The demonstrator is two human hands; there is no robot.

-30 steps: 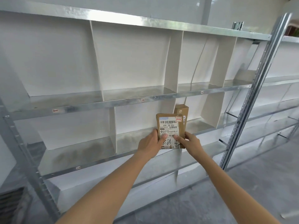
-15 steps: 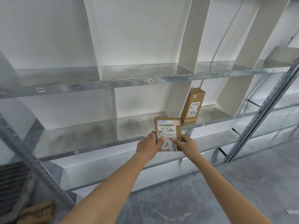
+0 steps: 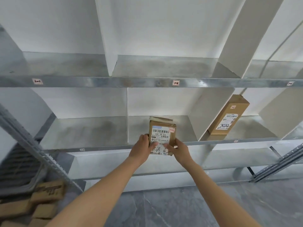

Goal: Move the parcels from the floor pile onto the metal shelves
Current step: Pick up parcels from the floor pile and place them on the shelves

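Note:
A small brown parcel with a white shipping label stands upright at the front edge of the middle bay of the metal shelf. My left hand grips its lower left side, thumb across the label. My right hand grips the lower right corner, thumb on the label too. A taller brown box marked 7022 leans against a white divider in the bay to the right. The floor pile of brown parcels lies at the lower left.
White dividers split each shelf level into bays. An upper shelf edge carries small number tags. A slanted metal upright crosses the left side, another stands at the right. A dark crate sits behind the pile. Grey floor lies below.
The view has tilted down and closer to the shelves. Both hands have carried the parcel forward to the middle bay's front edge. The floor pile has come into view.

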